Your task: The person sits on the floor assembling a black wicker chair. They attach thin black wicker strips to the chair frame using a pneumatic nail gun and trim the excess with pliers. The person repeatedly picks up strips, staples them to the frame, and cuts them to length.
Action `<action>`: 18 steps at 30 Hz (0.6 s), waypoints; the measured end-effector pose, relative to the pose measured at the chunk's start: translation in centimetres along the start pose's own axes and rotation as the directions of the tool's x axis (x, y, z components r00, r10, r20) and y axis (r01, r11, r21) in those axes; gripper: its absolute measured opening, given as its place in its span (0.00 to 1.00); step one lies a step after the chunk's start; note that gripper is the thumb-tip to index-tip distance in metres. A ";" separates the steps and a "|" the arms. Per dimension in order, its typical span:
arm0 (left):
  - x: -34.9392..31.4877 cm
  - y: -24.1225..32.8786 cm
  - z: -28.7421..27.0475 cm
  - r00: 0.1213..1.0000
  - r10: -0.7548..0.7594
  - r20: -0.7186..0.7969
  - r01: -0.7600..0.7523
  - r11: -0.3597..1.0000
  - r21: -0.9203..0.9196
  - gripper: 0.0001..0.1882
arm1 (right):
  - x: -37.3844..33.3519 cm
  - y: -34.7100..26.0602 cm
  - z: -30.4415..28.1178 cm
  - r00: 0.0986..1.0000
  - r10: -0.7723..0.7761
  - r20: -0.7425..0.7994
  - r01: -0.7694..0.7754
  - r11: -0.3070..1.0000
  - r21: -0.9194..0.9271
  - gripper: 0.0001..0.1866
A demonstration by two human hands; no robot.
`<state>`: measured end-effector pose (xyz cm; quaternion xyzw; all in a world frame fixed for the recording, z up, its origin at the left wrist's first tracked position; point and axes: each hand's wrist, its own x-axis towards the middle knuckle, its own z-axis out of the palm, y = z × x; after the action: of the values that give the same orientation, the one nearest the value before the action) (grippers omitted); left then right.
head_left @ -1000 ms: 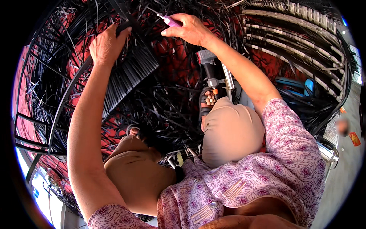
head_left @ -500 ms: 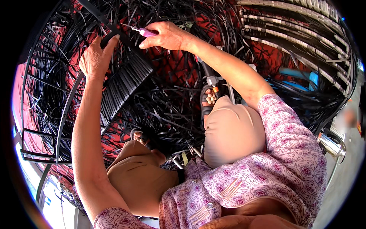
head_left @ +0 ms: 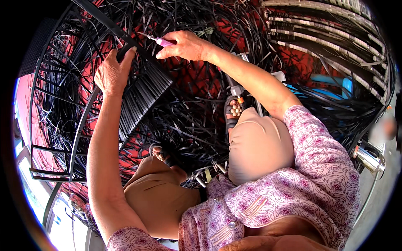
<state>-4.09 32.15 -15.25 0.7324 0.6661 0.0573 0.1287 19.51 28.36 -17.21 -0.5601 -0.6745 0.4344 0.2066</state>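
**Head view: two hands at a half-woven black panel**

Head camera looks down on a person seated among loose black strips (head_left: 197,125), knees in tan trousers (head_left: 167,201) drawn up, feet in sandals.

The left hand (head_left: 112,74) lies on the top edge of a woven panel (head_left: 142,96), fingers curled over a dark frame bar (head_left: 121,35) where the tight ribbed weave ends. That grip looks meant to steady the weave and keep the last rows packed while the other hand works; the fingers are wrapped and pressed on the strips, not spread.

The right hand (head_left: 186,45) is just to the right and slightly above, thumb and fingers pinched on a thin tool with a pink handle (head_left: 164,42) and a metal tip (head_left: 144,36). The tip points left toward the bar, close to the left fingertips, likely held low and level so it can slip between strips. Whether the tip touches a strip cannot be told.

A round wire frame (head_left: 54,138) curves around the left side, its bars standing open with unwoven strips spilling through and over a red ground. It acts as the only holder here: inside it lie the finished panel and a tangle of strips. At upper right, finished woven rows (head_left: 335,29) in pale and dark bands run along another frame. A shiny metal object (head_left: 370,157) sits at the right edge.
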 end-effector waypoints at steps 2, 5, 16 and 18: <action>-0.2 -0.1 0.0 1.000 0.011 -0.008 -0.011 1.000 -0.010 0.36 | 0.2 -0.2 -0.2 0.997 0.046 0.061 -0.046 0.999 0.002 0.34; 0.0 0.3 -0.4 0.997 -0.005 0.074 0.008 0.999 -0.037 0.35 | 0.3 0.9 0.0 0.997 0.011 0.079 -0.013 1.000 0.027 0.32; -1.1 0.6 -0.3 0.998 0.057 0.021 -0.057 0.998 0.004 0.31 | 5.2 -3.8 -4.8 0.966 -0.253 0.050 0.258 0.950 -0.178 0.40; -1.2 0.8 -0.6 0.998 0.069 0.016 -0.069 0.998 0.010 0.30 | 5.7 -4.3 -4.8 0.901 -0.423 -0.094 0.308 0.778 -0.548 0.38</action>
<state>-3.58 30.92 -14.33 0.7560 0.6398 0.0526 0.1281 19.05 35.44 -12.32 -0.4953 -0.8365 0.1248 0.1985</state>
